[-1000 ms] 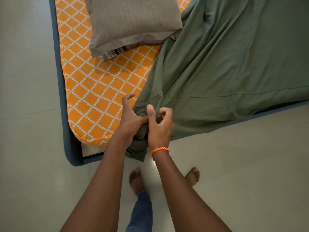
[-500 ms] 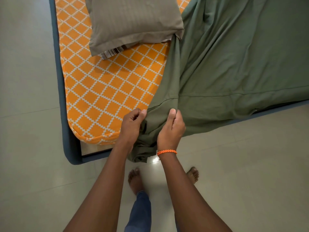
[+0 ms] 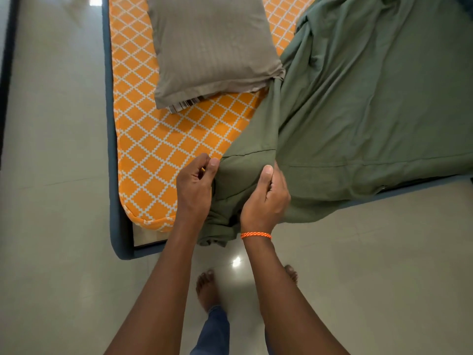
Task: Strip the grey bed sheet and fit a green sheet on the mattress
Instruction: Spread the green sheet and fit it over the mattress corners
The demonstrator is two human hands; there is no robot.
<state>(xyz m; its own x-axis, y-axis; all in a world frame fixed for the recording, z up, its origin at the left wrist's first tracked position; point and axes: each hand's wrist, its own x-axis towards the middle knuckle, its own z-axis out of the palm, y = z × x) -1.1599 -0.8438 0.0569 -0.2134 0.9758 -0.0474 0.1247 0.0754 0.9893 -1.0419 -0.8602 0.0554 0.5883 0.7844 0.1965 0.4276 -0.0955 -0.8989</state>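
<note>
- The left hand pinches the green sheet at its edge; the right hand grips a bunched fold just beside it.
- The sheet covers the right part of the orange mattress, its corner hanging to the floor.
- A grey pillow lies on the mattress.

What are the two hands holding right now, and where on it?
Both hands hold the green sheet near its hemmed corner: the left hand pinches its edge, and the right hand grips a fold beside it.
</note>
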